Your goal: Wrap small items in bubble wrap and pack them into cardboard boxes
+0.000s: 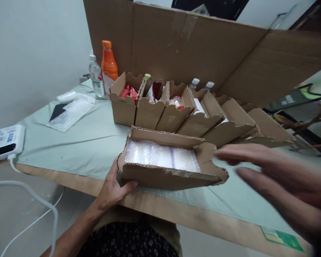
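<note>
My left hand (112,187) grips the left end of a small open cardboard box (171,175) at the table's near edge, thumb on its front wall. Bubble wrap (160,156) fills the box. My right hand (278,182) hovers close to the camera, just right of the box, fingers stretched out and apart, blurred by motion, holding nothing. Behind the box stands a row of several similar open cardboard boxes (176,110); the left ones hold red packets (128,92).
An orange bottle (108,66) and a clear water bottle (96,75) stand at the back left. A bubble-wrap sheet (69,114) lies on the green tablecloth (77,142). A white device (6,141) with a cable sits at the left edge. A large cardboard sheet (192,46) stands behind.
</note>
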Tool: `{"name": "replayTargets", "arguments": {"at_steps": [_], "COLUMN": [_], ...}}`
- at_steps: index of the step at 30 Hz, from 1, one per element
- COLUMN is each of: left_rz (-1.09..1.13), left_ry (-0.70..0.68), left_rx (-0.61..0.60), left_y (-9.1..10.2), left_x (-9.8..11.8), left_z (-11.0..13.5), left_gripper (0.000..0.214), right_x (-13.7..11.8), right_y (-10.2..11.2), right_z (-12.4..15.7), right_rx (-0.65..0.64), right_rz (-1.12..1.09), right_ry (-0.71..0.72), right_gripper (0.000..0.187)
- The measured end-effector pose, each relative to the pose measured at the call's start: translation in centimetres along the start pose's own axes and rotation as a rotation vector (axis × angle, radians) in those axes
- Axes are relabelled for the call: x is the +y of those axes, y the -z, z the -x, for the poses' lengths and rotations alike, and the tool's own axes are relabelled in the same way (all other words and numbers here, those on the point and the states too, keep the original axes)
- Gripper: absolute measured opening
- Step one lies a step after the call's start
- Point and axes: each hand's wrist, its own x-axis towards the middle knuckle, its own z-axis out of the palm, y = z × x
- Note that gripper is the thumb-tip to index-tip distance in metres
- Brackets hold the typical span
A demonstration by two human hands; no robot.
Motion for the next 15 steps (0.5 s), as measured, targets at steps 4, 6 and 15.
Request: {"name": "replayTargets", "arguments": {"at_steps": [4, 6, 15], "left_rz": [-0.008, -0.015, -0.075], "left_ry": [-0.005, -0.005, -0.035], "left_rx": [-0.001, 0.007, -0.02], "left_y": [-0.1, -0.2, 0.8], "left_x": [-0.3, -0.3, -1.4], "left_z": [0.3, 0.3, -0.1], "left_gripper": [0.087, 0.085, 0.084], "right_x": [-3.0, -3.1, -0.9], "right_y": [-5.7, -8.5, -1.7], "right_z": [-8.4, -10.9, -2.4], "right_rx": [-0.577, -0.867, -0.164], "right_rz": [-0.26, -0.285, -0.065], "right_ry": [0.071, 0.039, -0.169], "right_gripper": [0.025, 0.026, 0.026]}}
